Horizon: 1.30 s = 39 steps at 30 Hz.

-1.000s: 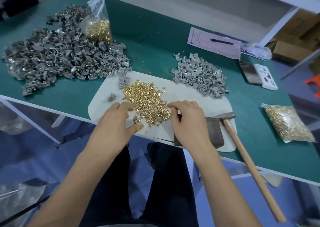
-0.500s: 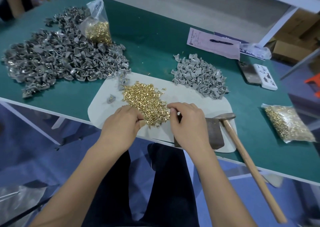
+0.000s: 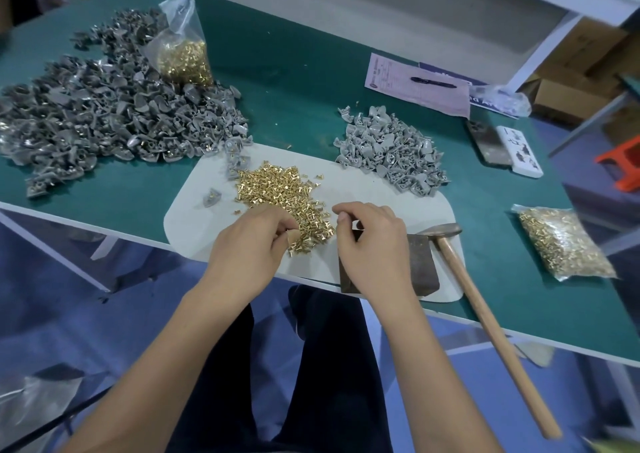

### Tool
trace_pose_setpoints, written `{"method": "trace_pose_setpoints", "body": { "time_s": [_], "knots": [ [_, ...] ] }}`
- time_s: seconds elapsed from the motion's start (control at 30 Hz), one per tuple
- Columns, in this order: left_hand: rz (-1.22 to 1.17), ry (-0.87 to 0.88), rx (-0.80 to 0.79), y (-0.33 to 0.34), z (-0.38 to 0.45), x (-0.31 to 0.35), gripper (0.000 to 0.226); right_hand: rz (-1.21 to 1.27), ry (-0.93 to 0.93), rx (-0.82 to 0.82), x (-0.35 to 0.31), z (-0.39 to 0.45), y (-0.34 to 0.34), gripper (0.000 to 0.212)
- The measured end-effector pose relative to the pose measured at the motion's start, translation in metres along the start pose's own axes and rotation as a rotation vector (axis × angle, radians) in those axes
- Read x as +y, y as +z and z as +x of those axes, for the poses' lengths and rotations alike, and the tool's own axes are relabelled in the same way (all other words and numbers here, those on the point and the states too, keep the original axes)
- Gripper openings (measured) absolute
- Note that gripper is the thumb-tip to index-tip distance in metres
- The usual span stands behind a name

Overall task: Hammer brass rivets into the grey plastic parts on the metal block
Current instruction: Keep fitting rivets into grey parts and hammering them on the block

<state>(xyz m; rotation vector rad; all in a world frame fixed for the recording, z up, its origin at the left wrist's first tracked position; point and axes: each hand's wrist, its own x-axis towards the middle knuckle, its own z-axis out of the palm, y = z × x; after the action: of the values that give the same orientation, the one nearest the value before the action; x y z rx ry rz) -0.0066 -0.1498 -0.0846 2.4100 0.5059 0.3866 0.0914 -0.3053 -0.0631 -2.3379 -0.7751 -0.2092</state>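
Head view: the left hand (image 3: 254, 244) pinches a rivet at the loose brass rivets (image 3: 280, 198), the right hand (image 3: 372, 241) curls over the metal block (image 3: 420, 265), seemingly steadying a hidden grey part, so seating the rivet precedes lifting the hammer (image 3: 485, 317).

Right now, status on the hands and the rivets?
Left hand pinching rivets from the pile. Right hand curled over the block, contents hidden. Hammer lying idle.
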Motion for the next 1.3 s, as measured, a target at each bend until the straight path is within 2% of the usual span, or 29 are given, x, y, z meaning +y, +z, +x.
{"method": "trace_pose_setpoints", "body": {
  "time_s": [0.1, 0.27, 0.47, 0.6, 0.7, 0.77, 0.83, 0.9, 1.0, 1.2, 1.3],
  "knots": [
    [-0.090, 0.022, 0.042, 0.003, 0.004, 0.004, 0.008, 0.139, -0.001, -0.030, 0.002, -0.001, -0.002, 0.017],
    [-0.518, 0.005, -0.068, 0.007, 0.019, 0.026, 0.023, 0.547, 0.090, -0.123, 0.009, 0.003, -0.019, 0.014],
    [-0.586, 0.019, -0.143, 0.018, 0.038, 0.052, 0.029, 0.631, 0.126, -0.079, 0.023, 0.004, -0.035, 0.011],
    [-0.554, 0.066, -0.193, 0.025, 0.050, 0.066, 0.032, 0.597, 0.183, 0.029, 0.036, 0.006, -0.042, 0.008],
    [-0.452, 0.071, -0.164, 0.036, 0.072, 0.067, 0.019, 0.546, 0.241, 0.125, 0.041, 0.008, -0.036, 0.011],
    [-0.206, 0.058, -0.089, 0.042, 0.093, 0.063, 0.010, 0.527, 0.253, 0.149, 0.039, 0.009, -0.030, 0.011],
    [0.109, 0.055, -0.025, 0.045, 0.114, 0.056, 0.025, 0.512, 0.240, 0.159, 0.039, 0.009, -0.025, 0.011],
    [0.233, 0.043, -0.012, 0.048, 0.135, 0.052, 0.036, 0.505, 0.222, 0.166, 0.041, 0.009, -0.023, 0.011],
    [0.270, 0.041, -0.060, 0.054, 0.157, 0.050, 0.037, 0.492, 0.210, 0.160, 0.042, 0.007, -0.022, 0.009],
    [0.246, 0.050, -0.045, 0.062, 0.166, 0.048, 0.013, 0.482, 0.188, 0.160, 0.042, 0.006, -0.023, 0.009],
    [0.220, 0.054, -0.037, 0.058, 0.157, 0.049, 0.015, 0.494, 0.212, 0.185, 0.041, 0.006, -0.024, 0.010]
  ]
}}
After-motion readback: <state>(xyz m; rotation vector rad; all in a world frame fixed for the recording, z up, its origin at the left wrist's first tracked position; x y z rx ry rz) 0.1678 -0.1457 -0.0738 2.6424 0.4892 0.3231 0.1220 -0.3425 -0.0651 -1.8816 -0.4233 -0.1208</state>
